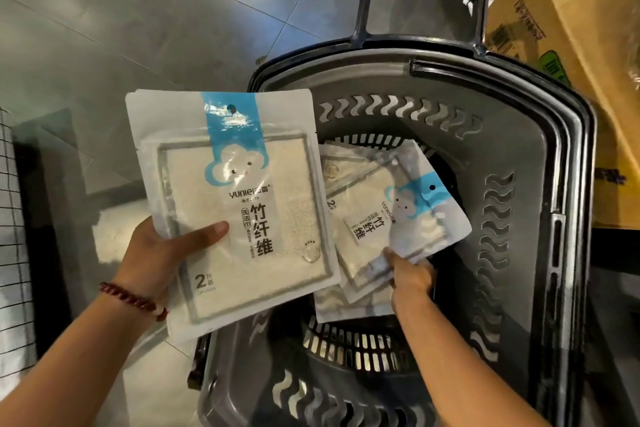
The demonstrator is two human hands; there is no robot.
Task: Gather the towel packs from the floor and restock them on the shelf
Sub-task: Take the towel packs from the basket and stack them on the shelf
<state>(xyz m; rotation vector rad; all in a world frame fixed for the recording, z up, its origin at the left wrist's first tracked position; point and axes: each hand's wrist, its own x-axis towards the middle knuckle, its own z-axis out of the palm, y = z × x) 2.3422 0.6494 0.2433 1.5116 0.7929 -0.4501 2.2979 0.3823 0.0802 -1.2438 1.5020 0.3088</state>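
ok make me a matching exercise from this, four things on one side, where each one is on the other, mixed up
1 white and blue towel pack with upright print
2 dark grey plastic basket
3 brown cardboard box
4 red bead bracelet

a on the wrist of the left hand
b top right, beside the basket
c held in the left hand
d on the grey tiled floor

Pairs: 1-c, 2-d, 3-b, 4-a
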